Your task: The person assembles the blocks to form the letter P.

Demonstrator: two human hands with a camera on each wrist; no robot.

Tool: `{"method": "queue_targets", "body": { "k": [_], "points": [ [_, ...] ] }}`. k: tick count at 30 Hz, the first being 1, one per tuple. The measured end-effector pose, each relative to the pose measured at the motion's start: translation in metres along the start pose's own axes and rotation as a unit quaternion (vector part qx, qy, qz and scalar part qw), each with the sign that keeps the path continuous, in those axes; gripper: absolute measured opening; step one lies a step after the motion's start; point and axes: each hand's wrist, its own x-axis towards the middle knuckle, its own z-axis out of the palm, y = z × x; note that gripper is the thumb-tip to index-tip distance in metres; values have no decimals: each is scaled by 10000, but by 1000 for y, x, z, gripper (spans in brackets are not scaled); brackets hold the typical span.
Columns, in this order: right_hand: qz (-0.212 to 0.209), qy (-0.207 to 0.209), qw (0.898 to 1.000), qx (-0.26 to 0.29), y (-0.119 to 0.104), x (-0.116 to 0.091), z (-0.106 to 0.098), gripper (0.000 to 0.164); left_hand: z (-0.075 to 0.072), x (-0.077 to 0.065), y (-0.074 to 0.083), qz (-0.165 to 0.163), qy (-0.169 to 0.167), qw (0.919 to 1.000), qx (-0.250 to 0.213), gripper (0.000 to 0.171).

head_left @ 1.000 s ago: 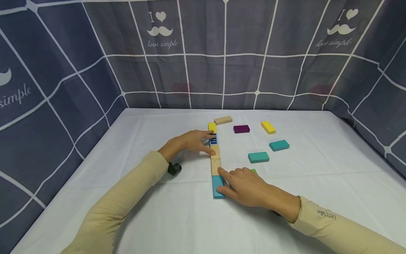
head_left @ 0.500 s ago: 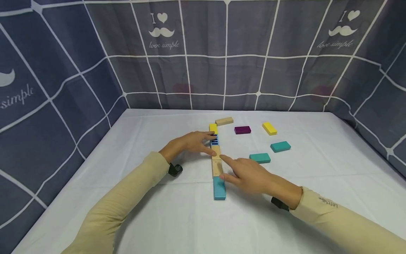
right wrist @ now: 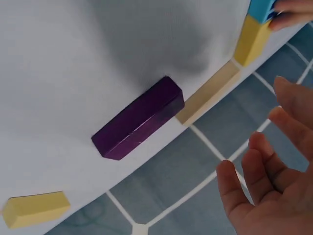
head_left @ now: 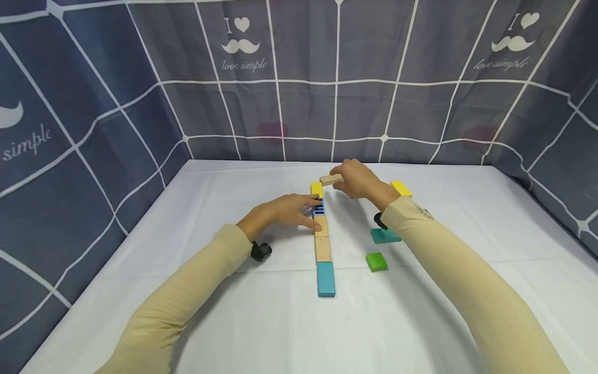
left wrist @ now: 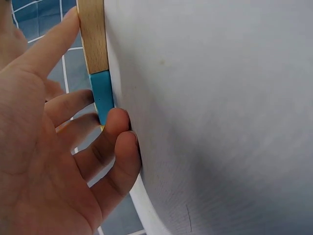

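Observation:
A straight row of flat blocks runs away from me in the head view: a blue block (head_left: 326,279) nearest, then two wooden blocks (head_left: 323,249), a blue block with a dark lattice (head_left: 319,209) and a yellow block (head_left: 316,189). My left hand (head_left: 291,209) touches the row's left side, its thumb at the farther wooden block and its fingers over the lattice block. At the back, my right hand (head_left: 358,179) reaches over a loose wooden block (head_left: 330,179), with fingers spread around its right end. The right wrist view shows these fingers loosely bent, with nothing between them.
A purple block (right wrist: 139,117), hidden behind my right hand in the head view, lies by the loose wooden one. Right of the row are a green block (head_left: 376,262), a teal block (head_left: 385,236) and another yellow block (head_left: 401,188). Patterned curtain (head_left: 299,114) surrounds the white tabletop (head_left: 261,322).
My right hand has left the near part of the row and moved away from me to the loose wooden block, uncovering the green block. My left hand stays at the row.

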Motion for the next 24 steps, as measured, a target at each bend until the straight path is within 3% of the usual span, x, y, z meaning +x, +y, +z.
{"method": "queue_targets", "body": {
  "k": [5,10,17,24],
  "points": [
    [387,-498,9977,-244,1,25,1,44,-1,-1,1,21,-41,9999,94,82],
    [619,-875,9941,-149,7,40,5,50,2,0,1,41,-66,9999,103,82],
    [955,-913,9906,349,27,50,18,56,4,1,-2,30,-60,9999,79,83],
    [1309,-946,9811,1063,33,55,20,56,2,0,-2,-47,-69,9999,100,83]
  ]
}}
